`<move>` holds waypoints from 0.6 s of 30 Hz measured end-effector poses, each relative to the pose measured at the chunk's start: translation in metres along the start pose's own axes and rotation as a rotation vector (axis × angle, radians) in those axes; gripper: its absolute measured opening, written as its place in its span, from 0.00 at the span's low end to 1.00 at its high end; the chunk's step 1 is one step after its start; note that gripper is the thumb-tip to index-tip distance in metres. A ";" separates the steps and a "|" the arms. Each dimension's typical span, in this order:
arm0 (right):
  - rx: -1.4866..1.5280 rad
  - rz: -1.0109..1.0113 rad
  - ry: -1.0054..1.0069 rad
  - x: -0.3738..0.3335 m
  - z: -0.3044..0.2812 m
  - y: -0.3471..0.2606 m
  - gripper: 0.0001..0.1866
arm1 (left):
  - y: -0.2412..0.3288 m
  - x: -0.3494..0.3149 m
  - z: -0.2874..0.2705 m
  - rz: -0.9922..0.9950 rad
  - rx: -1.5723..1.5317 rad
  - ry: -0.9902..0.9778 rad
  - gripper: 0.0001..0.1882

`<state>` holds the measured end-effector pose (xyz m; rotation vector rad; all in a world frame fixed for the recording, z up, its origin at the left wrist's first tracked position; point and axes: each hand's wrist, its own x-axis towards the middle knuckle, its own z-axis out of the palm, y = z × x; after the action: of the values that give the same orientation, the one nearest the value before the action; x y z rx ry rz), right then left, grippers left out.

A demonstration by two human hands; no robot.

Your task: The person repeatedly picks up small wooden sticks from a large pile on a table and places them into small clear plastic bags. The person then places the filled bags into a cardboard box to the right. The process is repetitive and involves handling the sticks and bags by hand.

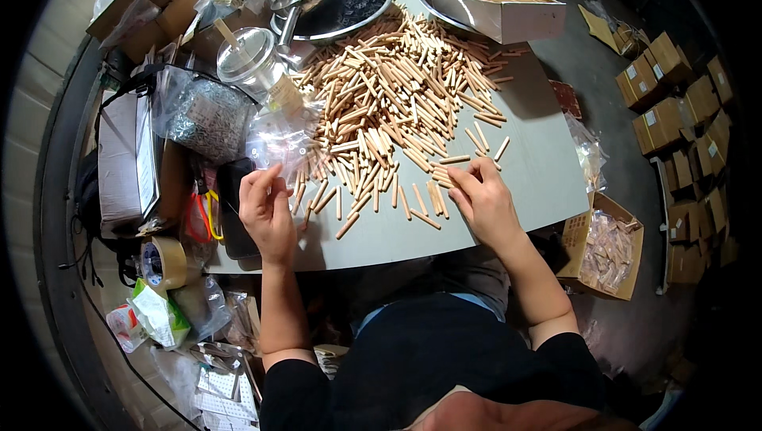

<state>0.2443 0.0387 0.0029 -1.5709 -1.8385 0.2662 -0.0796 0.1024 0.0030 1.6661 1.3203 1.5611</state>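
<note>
A large heap of short wooden dowels [389, 90] covers the middle of the grey table, with loose ones scattered along its near side. My right hand [486, 202] is closed in a pinch on a few wooden dowels [441, 175] at the heap's near right edge. To the left, my left hand [267, 215] has its fingers curled together at the lower edge of a clear plastic bag [278, 145]; the fingertips seem to pinch it. Several single dowels [425, 219] lie on the tabletop between my hands.
Behind the heap stand a metal bowl of dark pieces [349, 2] and a white carton [508, 14]. A lidded plastic cup [246, 58], a bag of small metal parts [206, 117], scissors [208, 215] and tape [163, 263] crowd the left. An open box of packets [609, 248] sits right, below the table.
</note>
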 end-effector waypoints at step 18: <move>0.100 0.092 -0.093 -0.043 -0.051 0.018 0.12 | 0.056 -0.107 0.074 -0.567 -0.797 -1.024 0.07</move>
<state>0.2914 -0.0111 0.0145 -1.5994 -1.7961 0.4732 0.0209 0.0041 -0.0140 1.1119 0.4314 0.5598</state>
